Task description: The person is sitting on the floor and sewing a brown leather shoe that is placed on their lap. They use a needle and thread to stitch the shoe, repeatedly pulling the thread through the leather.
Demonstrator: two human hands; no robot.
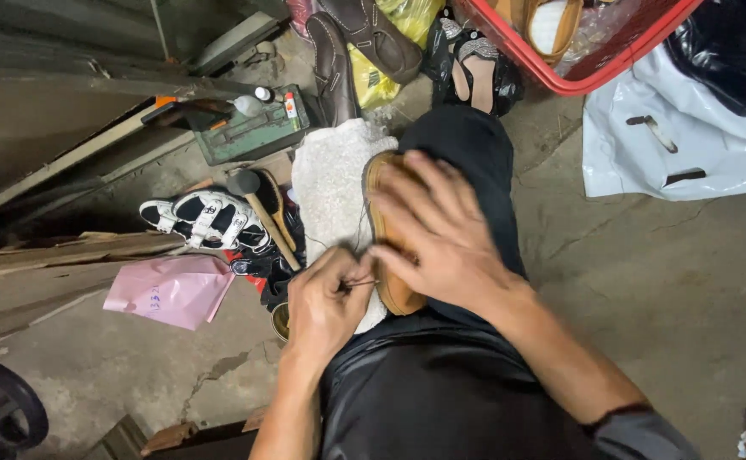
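Tan shoe, centre of frame, lies sole-edge up on a white fleecy cloth across the person's lap. Right hand is spread flat over the shoe, pressing it down. Left hand is pinched shut on a thin needle (thread faintly visible) at the sole edge. A wooden mallet and white sandals lie left of centre; a red basket sits at upper right.

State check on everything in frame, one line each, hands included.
tan shoe: sole edge up, lying on the white cloth on the lap
right hand: flat on the shoe, pressing it down
left hand: pinching a thin needle at the sole edge
white cloth: spread over the knee
hammer: lying idle on the floor
red basket: holding footwear
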